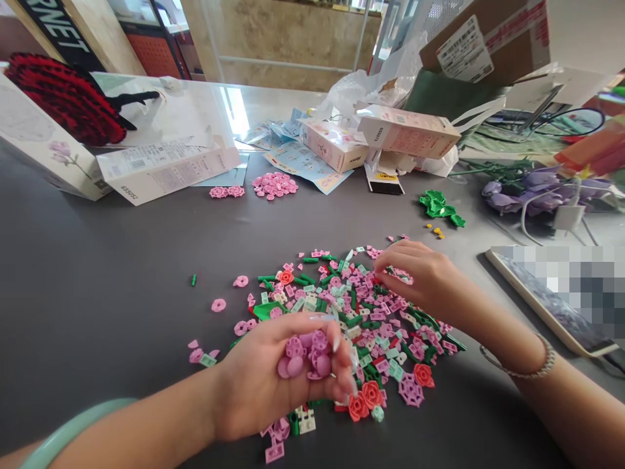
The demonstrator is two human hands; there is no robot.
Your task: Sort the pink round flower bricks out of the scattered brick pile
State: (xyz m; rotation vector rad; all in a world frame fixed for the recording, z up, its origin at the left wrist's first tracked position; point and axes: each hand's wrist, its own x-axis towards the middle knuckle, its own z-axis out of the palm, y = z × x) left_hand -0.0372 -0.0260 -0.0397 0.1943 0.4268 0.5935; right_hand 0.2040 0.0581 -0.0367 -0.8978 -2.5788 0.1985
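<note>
My left hand is turned palm up and cupped around several round pink toy brick pieces. It hovers over the near side of a wide, mixed pile of toy bricks in pink, green, white, mint and red. At the pile's far right side, my right hand reaches down with thumb and fingertips drawn together among the pink pieces. Whatever lies between those fingertips is too small to make out. Red rose-shaped pieces and a pink web-shaped piece lie just right of my left hand.
Sorted pink pieces, green leaf pieces and small yellow pieces sit farther back. White boxes, pink-printed boxes and a blue instruction sheet line the back. A phone and purple flowers are at right.
</note>
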